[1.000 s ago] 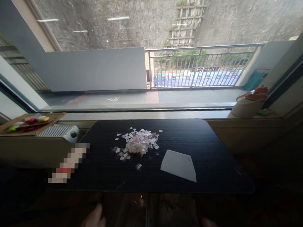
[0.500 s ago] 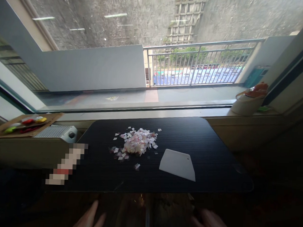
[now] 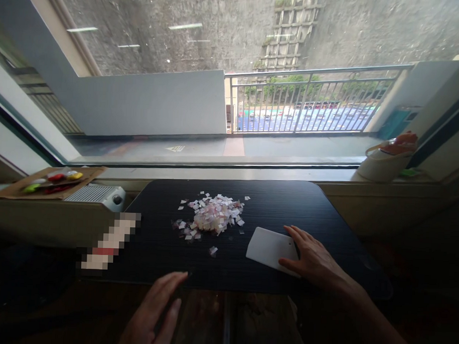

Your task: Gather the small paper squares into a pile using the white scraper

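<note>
A flat white scraper (image 3: 269, 247) with a small hole near one corner lies on the dark table (image 3: 288, 204). Over its right end is my right hand (image 3: 307, 255), thumb and fingers apart; whether it touches the scraper I cannot tell. Left of the scraper, small pale paper pieces (image 3: 215, 215) form a loose heap, with a few scattered around it. My left hand (image 3: 159, 307) is at the near table edge, thumb apart from the fingers and nothing in it.
Behind the table runs a windowsill (image 3: 252, 173) below a large window. A white container (image 3: 382, 165) stands on the sill at the right. At the left are a grey ribbed heater (image 3: 95, 193) and cardboard (image 3: 14, 184) bearing colourful items. A pixelated patch (image 3: 112, 240) covers the table's left edge.
Both hands have come up from below the near table edge. The right has reached forward over the scraper's right end; the left has risen to the table edge. The view has shifted slightly.
</note>
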Available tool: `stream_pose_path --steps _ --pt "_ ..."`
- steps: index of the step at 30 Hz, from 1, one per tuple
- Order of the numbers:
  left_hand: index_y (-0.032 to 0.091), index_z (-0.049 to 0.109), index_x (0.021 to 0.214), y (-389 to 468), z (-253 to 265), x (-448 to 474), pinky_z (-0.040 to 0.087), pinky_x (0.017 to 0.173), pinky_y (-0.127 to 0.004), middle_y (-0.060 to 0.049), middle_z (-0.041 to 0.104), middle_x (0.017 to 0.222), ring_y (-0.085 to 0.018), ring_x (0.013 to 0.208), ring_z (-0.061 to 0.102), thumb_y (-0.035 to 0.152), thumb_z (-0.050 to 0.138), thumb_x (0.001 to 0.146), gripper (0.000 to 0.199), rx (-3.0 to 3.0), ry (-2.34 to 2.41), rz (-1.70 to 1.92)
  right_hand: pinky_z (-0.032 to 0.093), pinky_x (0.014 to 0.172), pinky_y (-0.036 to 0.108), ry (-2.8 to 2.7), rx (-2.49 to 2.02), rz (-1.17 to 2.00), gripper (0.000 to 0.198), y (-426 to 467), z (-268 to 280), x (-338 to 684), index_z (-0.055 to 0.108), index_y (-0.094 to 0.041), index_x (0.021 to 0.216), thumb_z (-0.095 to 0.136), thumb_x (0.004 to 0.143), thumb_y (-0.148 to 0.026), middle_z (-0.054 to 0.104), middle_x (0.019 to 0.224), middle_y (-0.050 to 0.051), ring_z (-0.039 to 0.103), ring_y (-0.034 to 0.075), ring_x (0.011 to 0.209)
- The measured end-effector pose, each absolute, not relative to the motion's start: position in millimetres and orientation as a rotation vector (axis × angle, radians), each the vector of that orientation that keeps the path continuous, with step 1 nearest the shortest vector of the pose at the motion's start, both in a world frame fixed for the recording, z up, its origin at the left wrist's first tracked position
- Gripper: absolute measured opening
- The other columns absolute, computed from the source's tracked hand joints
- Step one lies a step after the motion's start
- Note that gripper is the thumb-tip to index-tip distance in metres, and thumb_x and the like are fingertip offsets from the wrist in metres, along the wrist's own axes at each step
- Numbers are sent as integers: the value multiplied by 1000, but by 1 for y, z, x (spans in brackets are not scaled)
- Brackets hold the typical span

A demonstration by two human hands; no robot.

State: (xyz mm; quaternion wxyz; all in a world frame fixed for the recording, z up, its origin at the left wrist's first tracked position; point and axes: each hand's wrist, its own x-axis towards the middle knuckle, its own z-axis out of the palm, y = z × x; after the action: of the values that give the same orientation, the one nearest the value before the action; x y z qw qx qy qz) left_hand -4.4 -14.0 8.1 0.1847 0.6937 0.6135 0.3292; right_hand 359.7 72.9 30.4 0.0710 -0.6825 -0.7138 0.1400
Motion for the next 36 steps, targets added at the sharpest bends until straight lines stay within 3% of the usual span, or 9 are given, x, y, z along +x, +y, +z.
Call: stream_pose_path --steps 4,9,13,20,23,28,32,36 --pt "20 58 116 39 12 -8 44 99 -36 -8 59 118 -21 112 55 35 41 86 36 2132 1885 1131 38 100 47 -2249 -2034 345 60 76 29 355 52 -17 130 61 74 -35 50 138 14 46 33 125" --pt "13 62 102 94 -7 -32 46 92 -42 -12 64 102 -25 100 58 27 40 84 31 2242 2123 1142 37 102 48 -2241 -2111 376 79 70 26 363 43 -17 138 66 66 -41 45 142 15 44 35 127" --pt "15 63 96 108 -21 -36 45 89 -44 -11 65 97 -26 95 59 23 43 82 26 2235 2192 1104 41 99 46 -2279 -2065 386 72 71 22 366 49 -19 133 66 65 -35 49 139 14 48 34 123" --pt "17 65 95 87 -24 -28 44 90 -41 -10 65 100 -24 97 59 25 45 84 24 2278 2135 1068 44 94 41 -2218 -2010 488 77 81 23 367 49 -15 132 67 59 -32 54 129 16 52 33 115" --pt "18 64 96 71 -26 -26 38 97 -46 -9 66 103 -24 99 59 25 44 86 24 2280 2142 1058 48 87 35 -2154 -1974 595 66 82 20 370 55 -15 124 64 60 -33 58 117 14 58 29 104" --pt "17 64 97 53 -31 -23 39 98 -45 -9 66 103 -23 101 60 21 44 86 23 2318 2122 1158 49 58 27 -1821 -1824 931 32 74 18 361 61 -18 86 51 72 -44 65 77 5 62 20 68" --pt "18 64 96 51 -33 -22 46 91 -39 -9 66 103 -22 101 59 20 44 85 23 2301 2123 1201 45 47 24 -1533 -1730 972 38 64 29 331 60 -19 90 45 77 -51 64 65 1 58 17 56" --pt "18 65 95 52 -33 -22 47 90 -38 -8 66 102 -22 100 60 20 45 85 23 2311 2135 1216 45 51 22 -1487 -1714 814 36 60 36 298 64 -18 92 52 76 -48 66 66 1 59 16 58"
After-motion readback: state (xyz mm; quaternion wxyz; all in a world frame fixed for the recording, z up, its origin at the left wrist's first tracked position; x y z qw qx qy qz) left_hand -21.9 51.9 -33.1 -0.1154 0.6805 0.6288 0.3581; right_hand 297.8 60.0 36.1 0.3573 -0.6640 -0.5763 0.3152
